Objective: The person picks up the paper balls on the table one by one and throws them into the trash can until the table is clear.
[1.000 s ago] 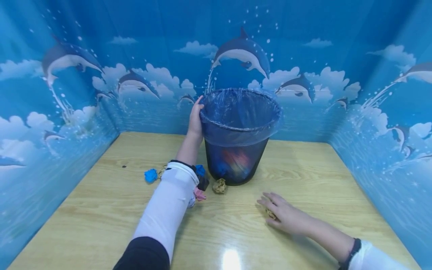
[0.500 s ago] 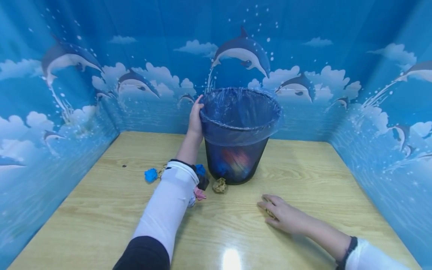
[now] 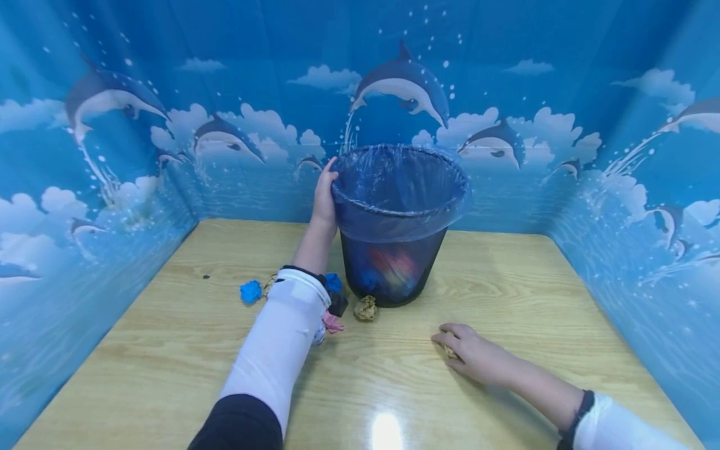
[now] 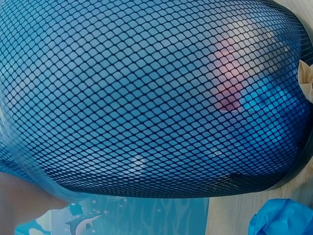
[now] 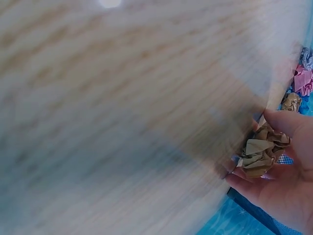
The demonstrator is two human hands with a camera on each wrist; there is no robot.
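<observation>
A black mesh wastebasket (image 3: 388, 269) with a translucent blue bin liner (image 3: 405, 228) folded over its rim stands slightly tilted at the table's back. My left hand (image 3: 324, 199) holds its left side at the rim; in the left wrist view only part of that hand (image 4: 24, 203) shows. Blurred red, pale and blue contents show through the mesh. At front right, my right hand (image 3: 478, 356) has thumb and fingers curled around a crumpled brown paper ball (image 5: 264, 152) at the tabletop. Another brown paper ball (image 3: 365, 309) lies by the basket's base.
Left of the basket lie a blue paper ball (image 3: 250, 292), another blue one (image 3: 334, 282), a black one (image 3: 338, 304) and a pink one (image 3: 333, 323), some partly behind my left forearm. Dolphin-printed curtains (image 3: 253, 169) enclose the wooden table (image 3: 140, 350) on three sides.
My right hand's fingers have drawn in around the brown paper ball, with the hand nearly in place. The left hand and wastebasket stay put.
</observation>
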